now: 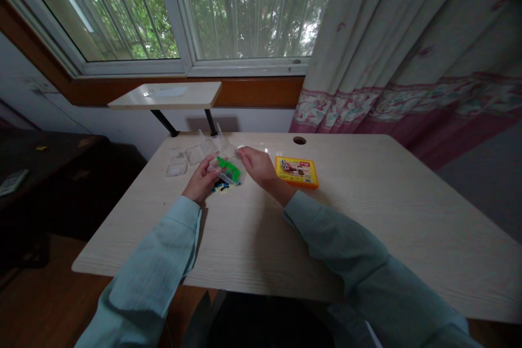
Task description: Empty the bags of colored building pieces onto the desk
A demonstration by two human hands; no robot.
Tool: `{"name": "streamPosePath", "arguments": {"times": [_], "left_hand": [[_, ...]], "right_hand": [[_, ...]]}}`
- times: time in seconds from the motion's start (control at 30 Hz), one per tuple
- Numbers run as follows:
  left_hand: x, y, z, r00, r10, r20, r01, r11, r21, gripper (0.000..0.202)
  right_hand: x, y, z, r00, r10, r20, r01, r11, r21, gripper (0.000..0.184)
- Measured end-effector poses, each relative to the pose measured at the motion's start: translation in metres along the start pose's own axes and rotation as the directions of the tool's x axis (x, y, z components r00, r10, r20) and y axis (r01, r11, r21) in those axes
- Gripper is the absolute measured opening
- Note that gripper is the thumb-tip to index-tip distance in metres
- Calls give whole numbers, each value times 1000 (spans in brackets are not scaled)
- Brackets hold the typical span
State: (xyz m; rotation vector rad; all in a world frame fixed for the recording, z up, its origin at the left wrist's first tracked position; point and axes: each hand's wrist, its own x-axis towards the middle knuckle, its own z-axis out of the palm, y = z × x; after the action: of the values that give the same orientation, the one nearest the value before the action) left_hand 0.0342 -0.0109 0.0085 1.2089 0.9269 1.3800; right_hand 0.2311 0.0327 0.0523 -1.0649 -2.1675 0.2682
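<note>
A small clear plastic box (242, 176) holding bright green pieces (229, 169) is tilted between my hands above the table. My left hand (200, 180) is closed on its left side, thumb toward the front. My right hand (258, 165) has its fingers pinched at the box's upper right edge; the fingertips are partly hidden. Under the box lies a small pile of blue, pale yellow and dark pieces (222, 187), partly covered by it.
Clear plastic containers (176, 169) lie left of and behind my hands. A yellow box (297, 172) with printed pictures sits right of my right hand. A raised shelf (171, 97) on black legs stands at the table's back left. The pale wooden table (367, 201) has a round hole (299, 141) near its back edge.
</note>
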Motion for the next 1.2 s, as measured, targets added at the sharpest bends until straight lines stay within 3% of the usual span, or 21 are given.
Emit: {"name": "streamPosePath", "arguments": {"times": [0.13, 0.27, 0.5, 0.73, 1.0, 1.2], "left_hand": [[5, -2, -3, 995, 3, -100, -7, 999, -41, 58], [10, -10, -6, 980, -14, -198, 7, 999, -37, 57], [8, -7, -4, 957, 121, -265, -117, 993, 31, 46], [7, -7, -4, 965, 172, -198, -153, 983, 105, 39], [3, -13, -10, 951, 278, -133, -218, 913, 345, 36], [2, -12, -11, 955, 285, -85, -234, 897, 375, 35]], "right_hand": [[0, 7, 5, 992, 106, -71, -92, 979, 181, 38], [-2, 14, 17, 980, 188, -59, -152, 911, 382, 38], [-12, 37, 39, 977, 63, -203, 22, 920, 391, 28], [-20, 44, 43, 983, 87, -163, -16, 919, 393, 31], [-27, 35, 31, 970, 232, -76, -203, 939, 277, 19], [-25, 41, 35, 972, 228, -55, -203, 933, 296, 18]]}}
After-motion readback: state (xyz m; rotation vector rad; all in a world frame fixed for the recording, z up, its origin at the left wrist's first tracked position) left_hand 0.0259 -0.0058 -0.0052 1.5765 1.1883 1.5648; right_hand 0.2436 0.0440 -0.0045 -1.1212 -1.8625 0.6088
